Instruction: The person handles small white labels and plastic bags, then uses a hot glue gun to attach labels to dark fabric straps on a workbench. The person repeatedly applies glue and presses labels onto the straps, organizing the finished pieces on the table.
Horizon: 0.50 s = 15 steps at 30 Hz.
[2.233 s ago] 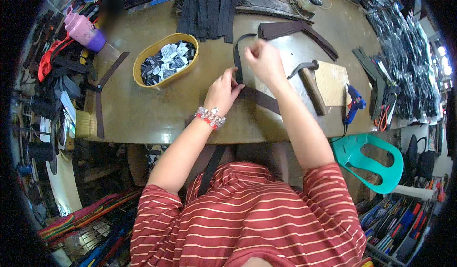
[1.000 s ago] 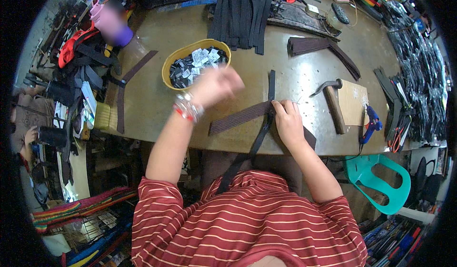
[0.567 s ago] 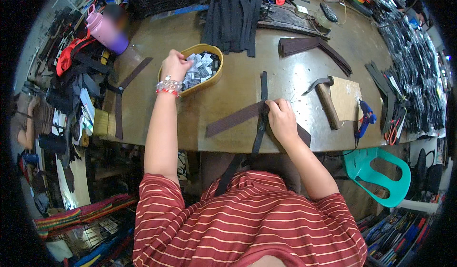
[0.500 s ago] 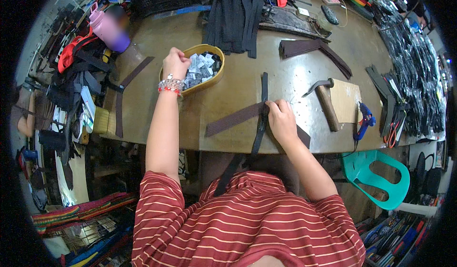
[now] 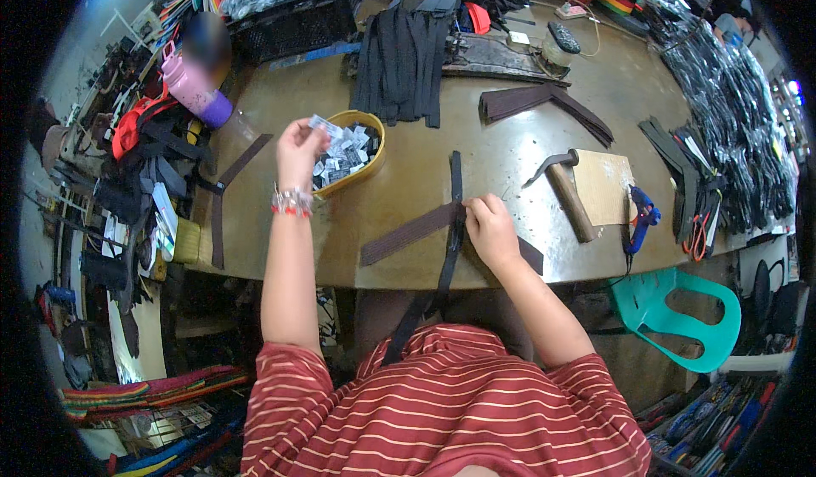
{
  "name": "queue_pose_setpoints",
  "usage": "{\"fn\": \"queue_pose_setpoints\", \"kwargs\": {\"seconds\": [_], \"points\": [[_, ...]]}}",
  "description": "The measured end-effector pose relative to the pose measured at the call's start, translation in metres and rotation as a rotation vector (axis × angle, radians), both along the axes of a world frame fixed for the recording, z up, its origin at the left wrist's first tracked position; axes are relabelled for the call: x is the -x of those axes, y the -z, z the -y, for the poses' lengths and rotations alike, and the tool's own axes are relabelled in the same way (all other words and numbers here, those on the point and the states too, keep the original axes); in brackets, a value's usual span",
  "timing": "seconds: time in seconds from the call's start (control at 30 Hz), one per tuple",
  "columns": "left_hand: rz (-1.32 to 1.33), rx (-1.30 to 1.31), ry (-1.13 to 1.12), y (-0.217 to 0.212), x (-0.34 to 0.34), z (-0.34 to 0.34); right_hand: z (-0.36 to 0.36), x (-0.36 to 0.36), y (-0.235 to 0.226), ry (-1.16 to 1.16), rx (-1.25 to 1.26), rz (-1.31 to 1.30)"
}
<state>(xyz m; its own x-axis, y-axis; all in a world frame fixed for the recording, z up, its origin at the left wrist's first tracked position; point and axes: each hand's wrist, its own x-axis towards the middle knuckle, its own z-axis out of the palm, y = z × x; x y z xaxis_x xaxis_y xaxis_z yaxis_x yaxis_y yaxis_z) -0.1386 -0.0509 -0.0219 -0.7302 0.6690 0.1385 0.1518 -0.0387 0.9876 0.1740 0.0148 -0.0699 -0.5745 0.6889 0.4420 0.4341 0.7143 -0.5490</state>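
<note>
My left hand (image 5: 297,156) is raised at the near left side of a yellow tub (image 5: 379,156), pinching a small whitish label (image 5: 324,126). Many similar labels (image 5: 347,150) fill the tub. My right hand (image 5: 493,234) presses its fingertips together at a crossing of straps on the table. There a brown ribbed strap (image 5: 408,234) lies slantwise and meets a narrow black strap (image 5: 448,260), which runs down over the table's near edge toward my lap. The brown strap's other end shows beyond my right wrist. My fingers hide the exact grip at the crossing.
Right of my right hand lie a hammer (image 5: 569,201), a wooden board (image 5: 605,186) and a blue glue gun (image 5: 643,219). Folded brown straps (image 5: 544,103) and black straps (image 5: 399,69) lie farther back. A pink-purple bottle (image 5: 195,90) stands left; a green plastic chair (image 5: 680,320) is at the near right.
My left hand has come out of the tub, back toward me, with a label in its fingers. My right hand stays at the strap crossing. The whole view has shifted slightly.
</note>
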Motion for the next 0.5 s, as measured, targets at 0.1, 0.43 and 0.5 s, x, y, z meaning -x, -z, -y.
{"fn": "queue_pose_setpoints", "kwargs": {"seconds": [0.1,0.43,0.5], "points": [[0.308,-0.186,0.17,-0.004,-0.074,0.012,0.01,-0.006,-0.033,-0.099,0.513,-0.284],[0.501,-0.236,0.473,-0.012,-0.195,0.034,0.032,-0.002,-0.067,-0.219,0.965,-0.826],[0.408,-0.277,0.448,-0.015,-0.198,0.036,0.031,-0.01,-0.069,-0.159,0.952,-0.742]]}}
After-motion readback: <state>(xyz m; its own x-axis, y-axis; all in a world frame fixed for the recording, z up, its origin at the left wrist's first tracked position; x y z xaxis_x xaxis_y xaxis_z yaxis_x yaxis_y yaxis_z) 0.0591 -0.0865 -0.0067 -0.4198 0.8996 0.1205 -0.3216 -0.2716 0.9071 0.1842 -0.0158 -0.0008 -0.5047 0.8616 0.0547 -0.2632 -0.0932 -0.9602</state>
